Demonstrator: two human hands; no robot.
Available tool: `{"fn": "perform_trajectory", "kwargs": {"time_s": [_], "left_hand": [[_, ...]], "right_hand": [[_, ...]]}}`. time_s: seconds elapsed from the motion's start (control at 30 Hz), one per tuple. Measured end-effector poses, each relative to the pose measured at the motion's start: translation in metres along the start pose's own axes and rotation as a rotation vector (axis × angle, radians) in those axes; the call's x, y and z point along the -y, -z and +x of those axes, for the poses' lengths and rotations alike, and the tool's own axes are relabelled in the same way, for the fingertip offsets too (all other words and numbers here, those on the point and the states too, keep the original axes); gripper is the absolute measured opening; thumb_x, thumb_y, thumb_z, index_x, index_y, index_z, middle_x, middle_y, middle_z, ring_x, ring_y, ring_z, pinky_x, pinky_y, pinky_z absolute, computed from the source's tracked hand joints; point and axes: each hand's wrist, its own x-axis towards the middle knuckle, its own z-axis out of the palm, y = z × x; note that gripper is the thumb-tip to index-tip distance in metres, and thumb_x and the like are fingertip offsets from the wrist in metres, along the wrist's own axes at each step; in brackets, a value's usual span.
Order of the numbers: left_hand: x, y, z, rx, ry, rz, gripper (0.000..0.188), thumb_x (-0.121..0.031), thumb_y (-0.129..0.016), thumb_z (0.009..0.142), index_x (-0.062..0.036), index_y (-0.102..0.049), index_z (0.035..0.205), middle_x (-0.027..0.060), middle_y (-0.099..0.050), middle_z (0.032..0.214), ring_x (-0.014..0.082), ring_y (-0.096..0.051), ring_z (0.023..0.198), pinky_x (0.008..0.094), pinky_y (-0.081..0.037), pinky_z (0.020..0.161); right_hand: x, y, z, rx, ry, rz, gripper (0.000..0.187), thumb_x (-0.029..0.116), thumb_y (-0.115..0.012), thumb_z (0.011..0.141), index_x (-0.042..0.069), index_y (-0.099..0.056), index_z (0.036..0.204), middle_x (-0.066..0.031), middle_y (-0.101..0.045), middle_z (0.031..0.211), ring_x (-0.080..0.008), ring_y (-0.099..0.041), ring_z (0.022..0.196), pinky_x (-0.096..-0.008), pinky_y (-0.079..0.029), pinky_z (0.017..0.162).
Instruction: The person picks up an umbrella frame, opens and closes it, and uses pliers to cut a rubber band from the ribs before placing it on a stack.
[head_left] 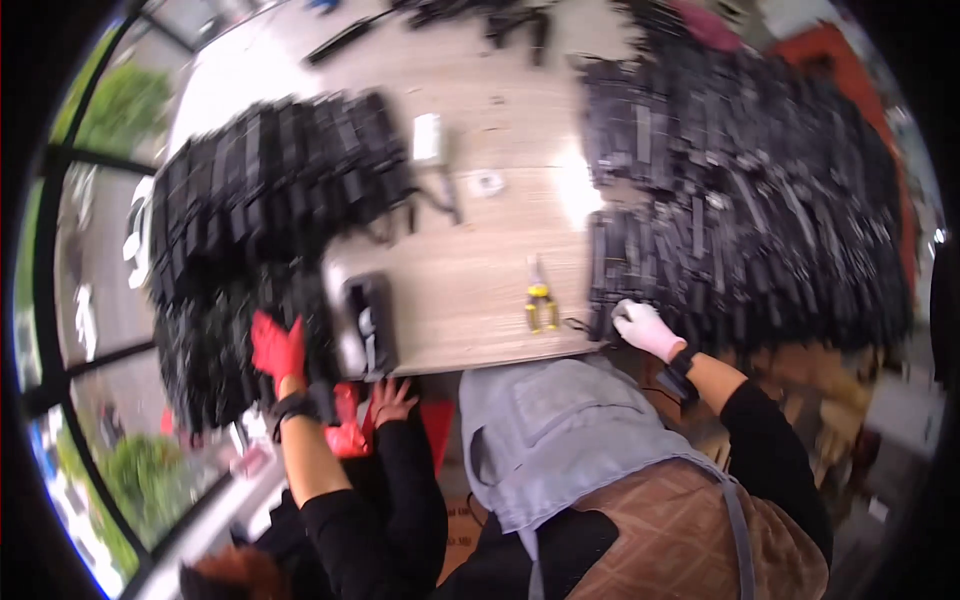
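Note:
My left hand, in a red glove, lies on a pile of black narrow pieces at the left. Its fingers are stretched out with the thumb apart. My right hand, in a white glove, is at the near left corner of a broad heap of similar black pieces. Those fingers are curled together; whatever is between them is too small and blurred to name. Left of this hand, yellow-handled pliers lie on the pale wooden table. A black oblong case-like thing rests nearer my left hand.
Beside my left arm a co-worker's bare hand touches the table's near edge, next to something red. Further off lie another row of black pieces, a white box-like object and a white ring. Windows line the left.

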Motion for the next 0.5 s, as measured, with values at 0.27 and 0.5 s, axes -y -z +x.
{"fn": "perform_trajectory", "kwargs": {"time_s": [0.27, 0.5], "left_hand": [[-0.072, -0.008, -0.038, -0.319, -0.152, -0.061, 0.069, -0.044, -0.068, 0.082, -0.0066, -0.047, 0.136, 0.0185, -0.047, 0.139, 0.032, -0.045, 0.128, 0.0504, -0.036, 0.102], [-0.25, 0.033, -0.198, 0.572, -0.532, -1.181, 0.023, -0.014, -0.066, 0.089, -0.0054, -0.067, 0.111, -0.0012, -0.066, 0.084, 0.0061, -0.052, 0.07, 0.0218, -0.041, 0.06]], "right_hand": [[0.002, -0.015, -0.028, -0.028, -0.313, -0.123, 0.04, 0.032, -0.06, 0.085, -0.005, -0.059, 0.101, -0.0295, -0.065, 0.092, -0.0432, -0.064, 0.086, -0.0486, -0.05, 0.081], [-0.023, -0.015, 0.003, -0.133, -0.448, 0.669, 0.04, 0.037, -0.061, 0.088, -0.001, -0.057, 0.1, -0.0151, -0.065, 0.077, -0.027, -0.063, 0.064, -0.0374, -0.049, 0.057]]}}
